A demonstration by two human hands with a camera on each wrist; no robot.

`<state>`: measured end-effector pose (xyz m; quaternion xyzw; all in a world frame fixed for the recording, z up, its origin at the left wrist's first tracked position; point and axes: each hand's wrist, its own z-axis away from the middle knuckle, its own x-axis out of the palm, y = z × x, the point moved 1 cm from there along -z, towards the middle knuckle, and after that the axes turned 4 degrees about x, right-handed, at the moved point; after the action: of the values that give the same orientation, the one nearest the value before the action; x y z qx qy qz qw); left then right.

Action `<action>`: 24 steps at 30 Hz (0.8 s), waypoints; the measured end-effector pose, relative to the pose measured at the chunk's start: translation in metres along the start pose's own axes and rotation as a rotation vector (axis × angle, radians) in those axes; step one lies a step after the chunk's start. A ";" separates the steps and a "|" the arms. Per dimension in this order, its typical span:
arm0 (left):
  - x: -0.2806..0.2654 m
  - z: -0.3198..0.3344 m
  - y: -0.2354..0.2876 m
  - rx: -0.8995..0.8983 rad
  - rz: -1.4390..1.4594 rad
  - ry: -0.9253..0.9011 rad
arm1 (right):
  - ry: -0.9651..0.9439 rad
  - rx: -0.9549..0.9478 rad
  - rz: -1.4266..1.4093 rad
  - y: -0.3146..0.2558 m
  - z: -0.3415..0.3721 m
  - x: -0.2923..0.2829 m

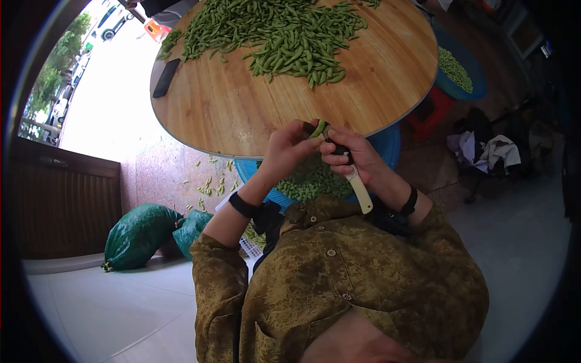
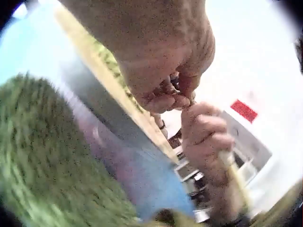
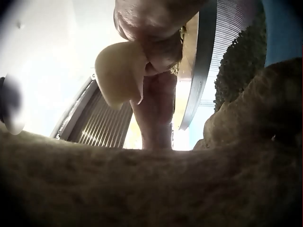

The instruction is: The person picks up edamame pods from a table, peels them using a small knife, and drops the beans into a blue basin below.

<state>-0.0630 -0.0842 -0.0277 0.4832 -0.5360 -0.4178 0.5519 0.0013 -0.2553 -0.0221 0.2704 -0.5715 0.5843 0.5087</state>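
In the head view a green pod lies between the two hands at the table's near edge. The left hand pinches it with thumb and fingers. Curled fingers of the right hand grip a cream-handled tool, its handle pointing back toward the body; its working end is hidden by the fingers. The left wrist view shows the left hand touching the right hand. In the right wrist view the cream handle sticks out from the right hand.
Green pods are heaped on the round wooden table, with a dark-handled object at its left. Below the hands a blue basin holds shelled beans. Green sacks stand on the floor at left; another blue basin is at right.
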 end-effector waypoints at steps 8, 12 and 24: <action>0.015 0.013 0.042 0.829 -1.311 0.025 | -0.003 0.057 -0.154 0.009 -0.002 0.006; 0.009 0.004 0.053 0.864 -1.185 0.090 | -0.046 -0.051 -0.053 -0.001 -0.003 0.035; -0.001 0.016 0.060 0.205 -0.804 0.038 | 0.365 -0.751 1.158 -0.002 -0.015 0.034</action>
<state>-0.0821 -0.0730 0.0303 0.7141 -0.3333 -0.5355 0.3036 -0.0042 -0.2321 0.0062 -0.3721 -0.6916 0.5604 0.2630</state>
